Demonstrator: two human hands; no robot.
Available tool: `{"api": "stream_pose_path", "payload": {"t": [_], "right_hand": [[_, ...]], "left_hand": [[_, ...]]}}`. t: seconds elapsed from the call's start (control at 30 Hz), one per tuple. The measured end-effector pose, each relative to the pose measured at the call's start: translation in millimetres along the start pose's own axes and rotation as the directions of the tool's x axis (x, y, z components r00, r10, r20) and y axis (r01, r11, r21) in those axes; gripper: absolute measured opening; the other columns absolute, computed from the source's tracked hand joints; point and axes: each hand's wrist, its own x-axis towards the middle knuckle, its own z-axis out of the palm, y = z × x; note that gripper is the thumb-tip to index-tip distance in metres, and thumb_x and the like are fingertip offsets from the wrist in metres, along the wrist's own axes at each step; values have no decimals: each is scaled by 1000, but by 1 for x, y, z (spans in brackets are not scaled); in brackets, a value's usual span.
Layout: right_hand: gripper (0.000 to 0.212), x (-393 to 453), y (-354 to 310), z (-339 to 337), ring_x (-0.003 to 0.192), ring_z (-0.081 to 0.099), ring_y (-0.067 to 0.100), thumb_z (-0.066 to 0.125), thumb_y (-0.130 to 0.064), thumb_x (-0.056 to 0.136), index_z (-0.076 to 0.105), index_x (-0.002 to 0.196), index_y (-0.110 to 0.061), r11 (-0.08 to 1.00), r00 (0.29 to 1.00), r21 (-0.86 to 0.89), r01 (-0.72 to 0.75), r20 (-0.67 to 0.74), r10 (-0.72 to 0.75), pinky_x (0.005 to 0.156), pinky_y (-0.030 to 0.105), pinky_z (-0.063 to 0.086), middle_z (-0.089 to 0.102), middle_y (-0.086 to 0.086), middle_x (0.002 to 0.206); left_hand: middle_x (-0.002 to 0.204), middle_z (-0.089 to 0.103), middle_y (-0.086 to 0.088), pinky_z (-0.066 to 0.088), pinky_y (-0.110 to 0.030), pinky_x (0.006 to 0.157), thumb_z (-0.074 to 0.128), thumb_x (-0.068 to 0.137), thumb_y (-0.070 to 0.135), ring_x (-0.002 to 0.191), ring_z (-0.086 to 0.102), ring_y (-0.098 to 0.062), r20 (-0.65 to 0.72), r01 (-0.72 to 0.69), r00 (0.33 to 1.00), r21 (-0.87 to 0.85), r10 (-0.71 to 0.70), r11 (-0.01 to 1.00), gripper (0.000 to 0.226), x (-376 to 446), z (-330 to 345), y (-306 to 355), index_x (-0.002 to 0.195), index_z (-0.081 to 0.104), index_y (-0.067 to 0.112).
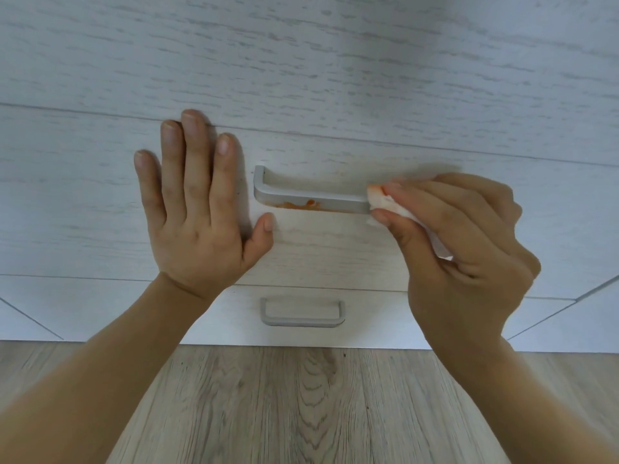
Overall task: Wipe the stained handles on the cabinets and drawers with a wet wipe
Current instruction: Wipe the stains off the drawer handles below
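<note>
Handle on middle drawer front: orange stain along lower edge, left-centre span, not yet wiped. Right end hidden under wet wipe, already tinged orange at tip. Right hand grip clamped on wipe, thumb and fingers pinching it against handle's right end. Stain lies left of grip. Left hand flat, fingers apart, bracing drawer beside handle. Lower handle looks clean. Judgement: early-mid on this handle.

Left hand flat, fingers spread; right hand pinched closed.
</note>
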Motion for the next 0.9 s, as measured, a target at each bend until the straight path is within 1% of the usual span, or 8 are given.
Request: {"api": "stream_pose_path", "payload": {"t": [0.07,0.13,0.27,0.4,0.5,0.6,0.73,0.9], "right_hand": [[21,1,1,-1,92,59,15,75,-11,84,64,100,-18,1000,1000,-2,-4,18,4,81,38,46,62,-13,99],[20,0,1,-1,91,59,17,75,-9,83,64,100,-16,1000,1000,11,-5,7,5,81,36,48,63,-10,98],[19,0,0,0,91,61,19,75,-7,83,67,99,-11,999,1000,31,-14,22,13,80,37,50,66,-5,97],[14,0,-2,-1,90,61,20,74,-7,84,69,97,-10,1000,1000,21,5,23,-5,80,37,51,68,-2,96],[16,0,-4,-2,90,62,20,75,-8,84,68,98,-10,1000,1000,6,19,20,-19,79,38,51,67,-3,98],[17,1,-4,0,93,60,16,74,-8,84,67,99,-13,1000,999,11,25,26,-25,79,38,51,66,-5,97],[18,0,-3,-1,91,61,19,75,-7,83,68,99,-11,1000,999,2,15,38,-15,79,40,52,66,-4,98],[11,3,-10,5,89,63,20,74,-9,85,70,95,-11,999,999,18,30,41,-30,82,34,50,68,-4,95]], "left_hand": [[136,25,-30,4,-41,118,21,96,47,145,-5,-19,3,14,1000,-11,-14,1000,66,0,-1,1,139,23,-3],[136,25,-30,4,-42,118,21,96,47,146,-4,-20,-3,19,1000,-3,-19,1000,65,0,-1,0,138,23,-3],[135,26,-30,4,-41,118,20,96,46,146,2,-28,0,12,1000,-4,-12,1000,65,1,-1,1,138,23,-3],[135,26,-31,5,-42,117,21,96,46,146,-4,-21,-7,12,1000,3,-12,1000,68,1,-1,1,142,21,-3],[135,26,-31,5,-42,118,21,95,45,145,-4,-20,-11,17,1000,-3,-17,1000,65,1,-1,1,137,25,-5],[135,26,-31,5,-42,118,21,95,46,145,-4,-20,-13,16,1000,-2,-16,1000,65,2,-2,2,137,26,-4],[135,26,-30,5,-42,118,21,95,46,145,-4,-20,-11,20,1000,-11,-20,1000,65,2,-1,1,137,25,-3],[136,26,-29,6,-42,117,21,95,46,145,-4,-20,-8,15,1000,-13,-15,1000,65,2,-1,2,137,26,-3]]}}
